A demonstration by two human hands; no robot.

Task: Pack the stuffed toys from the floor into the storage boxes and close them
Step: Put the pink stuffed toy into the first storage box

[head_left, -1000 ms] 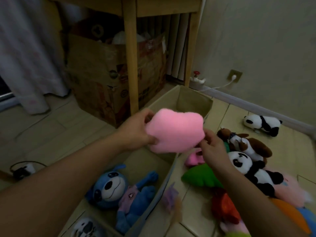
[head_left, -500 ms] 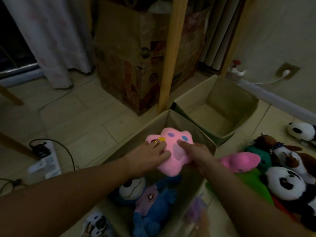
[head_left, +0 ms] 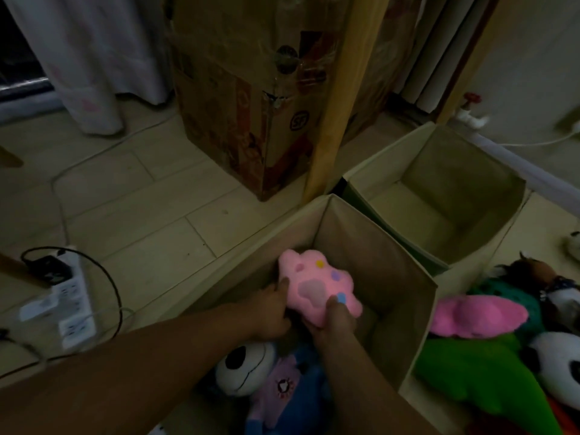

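A pink paw-shaped plush [head_left: 317,287] sits low inside the near beige storage box [head_left: 405,296]. My left hand [head_left: 273,312] holds its left edge and my right hand [head_left: 334,321] grips its lower right side. Under my arms in the same box lies a blue stuffed toy [head_left: 282,394] with a white face. A second beige storage box [head_left: 439,189] stands open just behind, nothing visible inside. On the floor to the right lie a pink plush [head_left: 477,315], a green plush [head_left: 480,372], a panda [head_left: 561,368] and a brown dog toy [head_left: 539,274].
A taped cardboard carton [head_left: 251,98] and a wooden table leg [head_left: 339,98] stand right behind the boxes. A power strip [head_left: 69,296] with black cables lies on the tiled floor at left. Curtain [head_left: 84,58] hangs at far left; a wall with a white cable runs along the right.
Both hands have lowered the pink paw plush from above the rim down into the near box. The view has tilted down and moved closer.
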